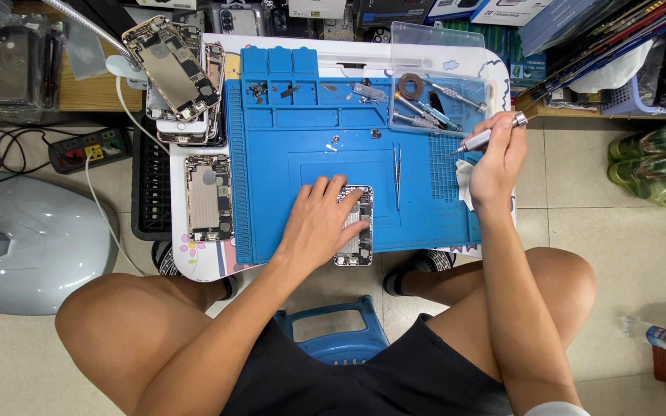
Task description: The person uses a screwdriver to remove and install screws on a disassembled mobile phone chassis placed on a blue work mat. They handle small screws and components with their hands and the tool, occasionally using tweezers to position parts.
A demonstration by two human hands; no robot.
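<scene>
Opened phone (356, 231) flat on blue mat (425, 216); silver screwdriver (487, 137) tilted above.

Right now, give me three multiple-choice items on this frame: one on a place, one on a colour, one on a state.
1. Where do the tweezers lie?
A. on the work mat
B. on the floor
C. on the stool

2. What colour is the mat?
A. green
B. blue
C. red

3. What is the left hand doing?
A. hanging free
B. gripping a bottle
C. pressing flat on the opened phone

Answers: 1 A, they lie right of the phone; 2 B, it is plainly blue; 3 C, while the right hand holds a screwdriver.
</scene>
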